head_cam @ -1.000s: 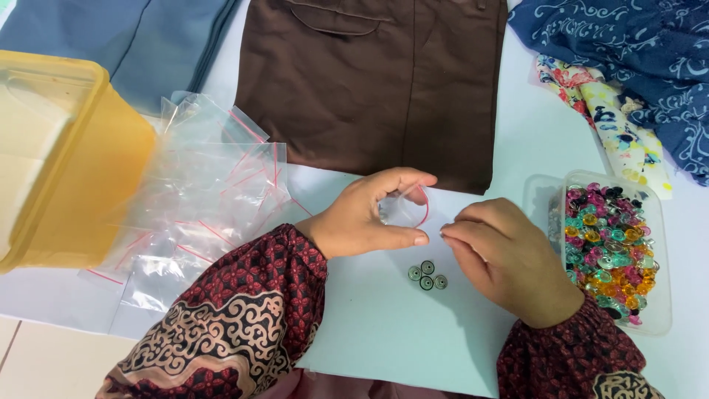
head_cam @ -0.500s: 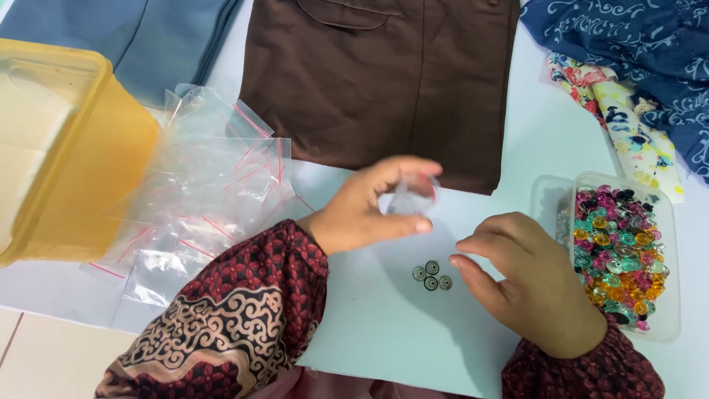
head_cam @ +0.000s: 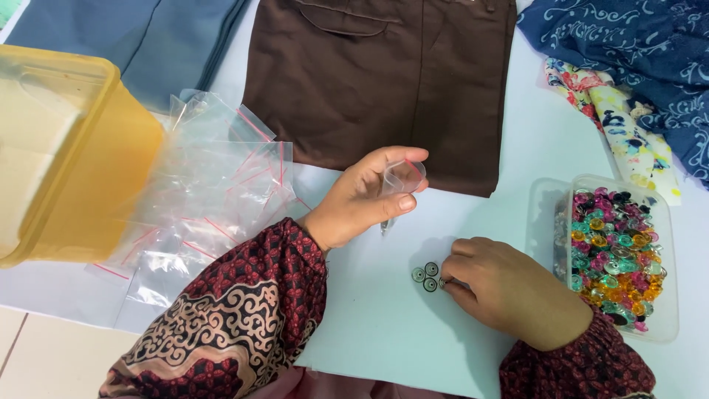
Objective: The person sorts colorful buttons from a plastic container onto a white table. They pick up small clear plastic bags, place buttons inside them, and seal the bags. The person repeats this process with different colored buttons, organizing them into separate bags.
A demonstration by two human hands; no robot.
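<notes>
My left hand (head_cam: pixel 365 198) holds a small clear zip bag (head_cam: pixel 402 178) open between thumb and fingers, a little above the white table (head_cam: pixel 369 325). My right hand (head_cam: pixel 506 288) rests lower on the table, its fingertips pinching one small round snap button at the edge of a little group of dark and clear buttons (head_cam: pixel 425 275). The bag hangs just above and left of those buttons. Both arms wear dark red patterned sleeves.
A clear tray (head_cam: pixel 668 310) full of coloured buttons stands right of my right hand. A heap of clear zip bags (head_cam: pixel 207 192) lies at left beside a yellow plastic box (head_cam: pixel 74 155). Brown (head_cam: pixel 384 81), blue-grey (head_cam: pixel 133 33) and patterned blue (head_cam: pixel 635 59) cloths lie along the far side.
My right hand has moved away from the bag and down to the loose buttons on the table. My left hand has kept the small bag raised.
</notes>
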